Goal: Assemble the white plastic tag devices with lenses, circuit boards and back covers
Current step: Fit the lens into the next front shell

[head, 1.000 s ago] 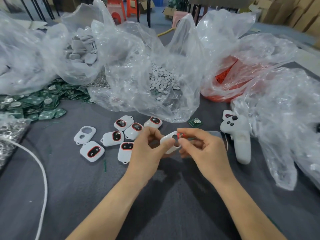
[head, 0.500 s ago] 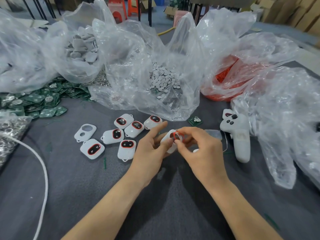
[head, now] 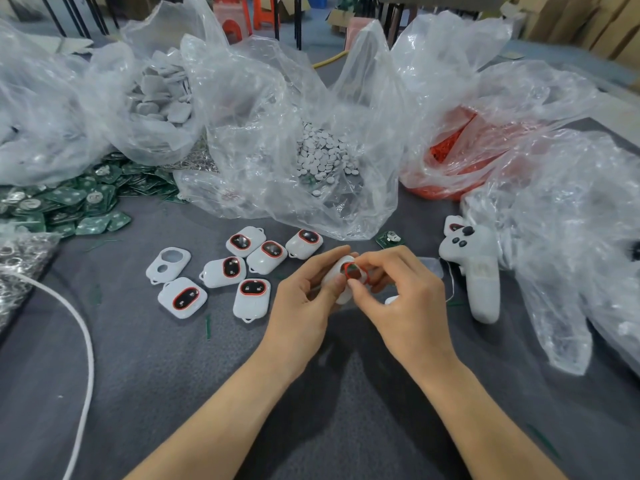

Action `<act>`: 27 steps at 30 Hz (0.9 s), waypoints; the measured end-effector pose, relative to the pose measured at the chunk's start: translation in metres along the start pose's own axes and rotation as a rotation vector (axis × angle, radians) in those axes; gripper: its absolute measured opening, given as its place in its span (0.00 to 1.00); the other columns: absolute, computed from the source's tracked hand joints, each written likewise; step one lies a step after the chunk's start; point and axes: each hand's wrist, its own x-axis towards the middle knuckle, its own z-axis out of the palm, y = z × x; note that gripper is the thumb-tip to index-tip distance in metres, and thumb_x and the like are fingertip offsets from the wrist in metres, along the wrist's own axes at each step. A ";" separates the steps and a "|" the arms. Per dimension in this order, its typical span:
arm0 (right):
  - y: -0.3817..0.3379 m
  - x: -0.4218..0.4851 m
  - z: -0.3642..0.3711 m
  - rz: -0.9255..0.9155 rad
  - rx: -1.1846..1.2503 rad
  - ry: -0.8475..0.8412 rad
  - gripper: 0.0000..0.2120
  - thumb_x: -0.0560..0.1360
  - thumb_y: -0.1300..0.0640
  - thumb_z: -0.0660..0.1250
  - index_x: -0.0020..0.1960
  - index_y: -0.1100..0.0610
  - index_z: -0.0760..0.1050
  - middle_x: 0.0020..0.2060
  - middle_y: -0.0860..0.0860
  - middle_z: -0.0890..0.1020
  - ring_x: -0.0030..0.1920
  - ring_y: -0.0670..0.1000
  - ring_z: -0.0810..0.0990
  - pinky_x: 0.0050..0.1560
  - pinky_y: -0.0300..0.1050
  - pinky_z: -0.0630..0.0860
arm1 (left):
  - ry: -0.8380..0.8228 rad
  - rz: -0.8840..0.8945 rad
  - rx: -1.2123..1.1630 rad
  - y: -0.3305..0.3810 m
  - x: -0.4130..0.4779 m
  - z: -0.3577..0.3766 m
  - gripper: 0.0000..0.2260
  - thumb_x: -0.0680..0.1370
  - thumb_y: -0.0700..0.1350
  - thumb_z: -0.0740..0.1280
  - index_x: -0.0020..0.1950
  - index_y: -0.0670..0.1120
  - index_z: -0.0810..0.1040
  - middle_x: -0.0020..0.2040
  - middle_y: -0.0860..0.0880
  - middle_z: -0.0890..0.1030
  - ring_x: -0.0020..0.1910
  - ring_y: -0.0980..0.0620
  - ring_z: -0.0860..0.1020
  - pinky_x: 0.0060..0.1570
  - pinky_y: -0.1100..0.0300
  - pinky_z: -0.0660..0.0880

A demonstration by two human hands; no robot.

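The left hand (head: 304,299) grips the white shell (head: 336,273) above the desk (head: 173,375), and the right hand (head: 405,299) pinches the red-ringed lens (head: 355,271) with its fingers (head: 377,258). A second ago the lens only touched the hole's edge. Now it covers the hole, so it looks nearly in.

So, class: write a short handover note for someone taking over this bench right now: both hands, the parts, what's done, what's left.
Left hand grips a white shell; right hand pinches a red-rimmed lens at its opening, not clearly seated.
Done: six lensed shells lie left of the hands, beside one empty shell. Circuit boards are piled far left; one loose board lies ahead.
Left: seat this lens, fill the empty shell; whether boards are inside cannot be seen.
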 end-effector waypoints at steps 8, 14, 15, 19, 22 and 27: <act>0.001 -0.001 0.001 -0.016 -0.041 0.001 0.11 0.68 0.64 0.76 0.48 0.58 0.80 0.43 0.49 0.78 0.38 0.40 0.74 0.43 0.26 0.71 | -0.014 0.015 -0.023 0.000 0.000 0.001 0.12 0.78 0.37 0.63 0.59 0.48 0.77 0.56 0.49 0.83 0.58 0.49 0.80 0.56 0.56 0.78; -0.001 -0.001 0.000 -0.007 -0.020 0.004 0.11 0.67 0.64 0.77 0.49 0.60 0.80 0.43 0.50 0.79 0.38 0.40 0.76 0.43 0.27 0.73 | -0.045 0.009 -0.057 -0.001 0.000 0.000 0.14 0.74 0.45 0.65 0.59 0.50 0.78 0.55 0.52 0.84 0.56 0.54 0.81 0.50 0.62 0.77; -0.001 -0.001 0.000 -0.004 -0.014 0.006 0.11 0.68 0.64 0.76 0.49 0.60 0.80 0.43 0.50 0.79 0.39 0.41 0.77 0.43 0.28 0.74 | -0.047 0.006 -0.062 -0.001 0.000 0.001 0.14 0.73 0.46 0.65 0.59 0.50 0.78 0.55 0.52 0.84 0.56 0.54 0.81 0.50 0.63 0.77; -0.002 -0.001 -0.001 -0.003 0.004 0.008 0.11 0.68 0.63 0.76 0.50 0.59 0.81 0.44 0.50 0.80 0.41 0.43 0.78 0.45 0.33 0.76 | -0.047 -0.018 -0.109 -0.003 0.001 0.000 0.15 0.72 0.47 0.66 0.58 0.49 0.78 0.54 0.52 0.84 0.55 0.54 0.81 0.52 0.62 0.78; -0.001 -0.001 -0.001 -0.010 -0.002 0.015 0.11 0.68 0.63 0.76 0.50 0.59 0.82 0.43 0.50 0.80 0.41 0.41 0.77 0.45 0.31 0.75 | -0.043 -0.040 -0.130 -0.003 0.001 -0.001 0.15 0.72 0.47 0.66 0.58 0.50 0.78 0.53 0.52 0.84 0.55 0.53 0.81 0.52 0.62 0.78; -0.001 -0.001 0.001 -0.032 0.054 0.016 0.09 0.67 0.64 0.76 0.47 0.62 0.82 0.40 0.51 0.78 0.38 0.41 0.74 0.43 0.30 0.73 | -0.043 -0.089 -0.190 -0.001 0.002 -0.004 0.14 0.72 0.46 0.67 0.57 0.48 0.79 0.52 0.48 0.84 0.55 0.50 0.81 0.53 0.58 0.79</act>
